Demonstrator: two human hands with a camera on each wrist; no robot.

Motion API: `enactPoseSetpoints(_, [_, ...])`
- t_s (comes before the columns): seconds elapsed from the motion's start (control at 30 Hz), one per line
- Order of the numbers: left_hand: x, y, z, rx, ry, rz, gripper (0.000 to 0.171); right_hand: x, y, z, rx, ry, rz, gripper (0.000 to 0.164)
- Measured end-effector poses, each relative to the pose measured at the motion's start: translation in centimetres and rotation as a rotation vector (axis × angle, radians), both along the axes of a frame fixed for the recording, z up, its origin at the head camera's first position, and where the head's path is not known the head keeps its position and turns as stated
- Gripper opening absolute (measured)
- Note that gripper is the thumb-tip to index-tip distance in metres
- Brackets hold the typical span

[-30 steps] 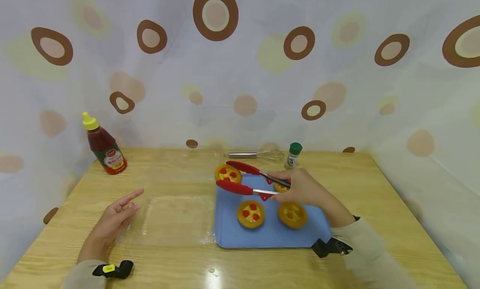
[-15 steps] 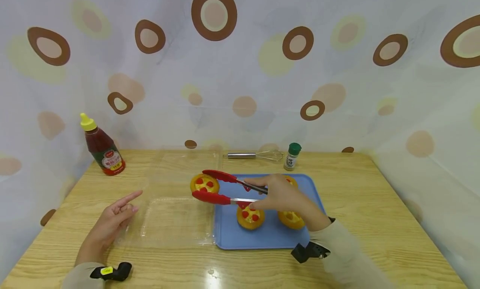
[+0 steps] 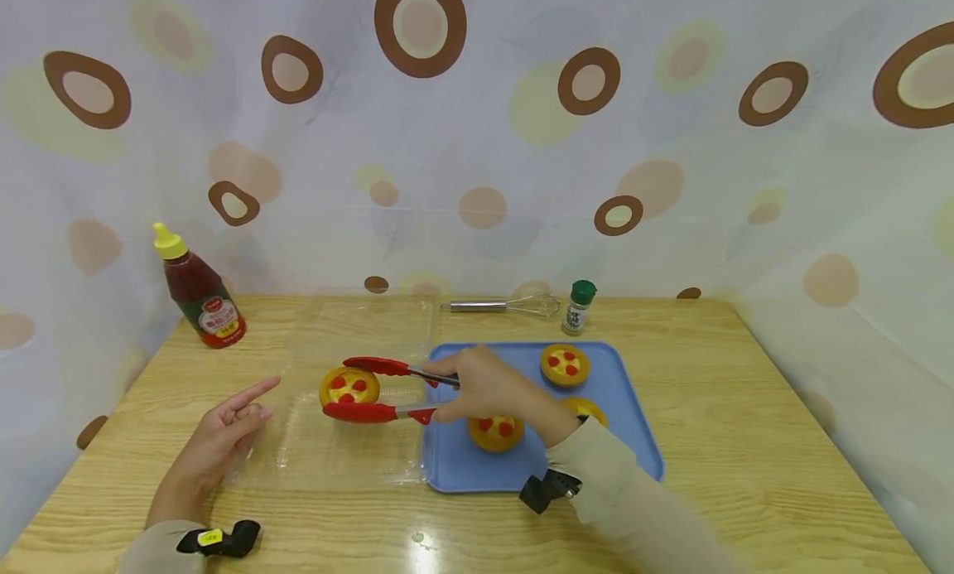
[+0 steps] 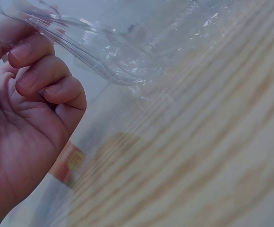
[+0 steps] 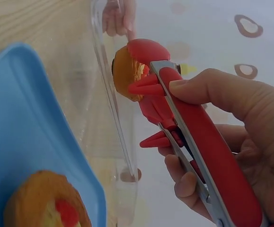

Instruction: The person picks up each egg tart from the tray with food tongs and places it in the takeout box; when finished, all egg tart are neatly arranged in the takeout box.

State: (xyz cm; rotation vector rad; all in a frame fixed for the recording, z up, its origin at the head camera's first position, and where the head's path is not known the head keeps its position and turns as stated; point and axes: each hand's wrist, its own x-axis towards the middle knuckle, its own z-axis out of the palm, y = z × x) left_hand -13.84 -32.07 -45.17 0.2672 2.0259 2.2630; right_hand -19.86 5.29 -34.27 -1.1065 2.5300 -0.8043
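My right hand (image 3: 484, 383) grips red-tipped metal tongs (image 5: 198, 142). Between the tong heads sits a round golden tart (image 3: 349, 388) with red pieces on top, over the near half of the clear plastic box (image 3: 298, 466). The box lies with its lid folded back behind it. At its left edge is my left hand (image 3: 216, 437), index finger extended and the others loosely curled; in the left wrist view, clear plastic overlaps the index finger. Right of the box, the blue tray (image 3: 455, 470) bears more tarts (image 3: 564, 365), one partly hidden by my right arm.
A red sauce bottle (image 3: 204, 301) with a yellow cap stands at the back left. Behind the tray lie a wire whisk (image 3: 507, 306) and a small green-capped shaker (image 3: 578, 307). The patterned cloth (image 3: 484, 143) rises at the table's back edge.
My right hand has carried the tongs and tart leftward and toward me, from the tray's left edge to over the plastic box. My left hand has stayed nearly still.
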Motion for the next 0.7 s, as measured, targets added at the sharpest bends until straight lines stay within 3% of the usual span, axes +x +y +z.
enactPoseSetpoints(0.7, [-0.1,-0.1,0.0,0.002,-0.001,-0.004,0.046,0.5,-5.9,-1.4,0.131,0.003,-0.062,0.059])
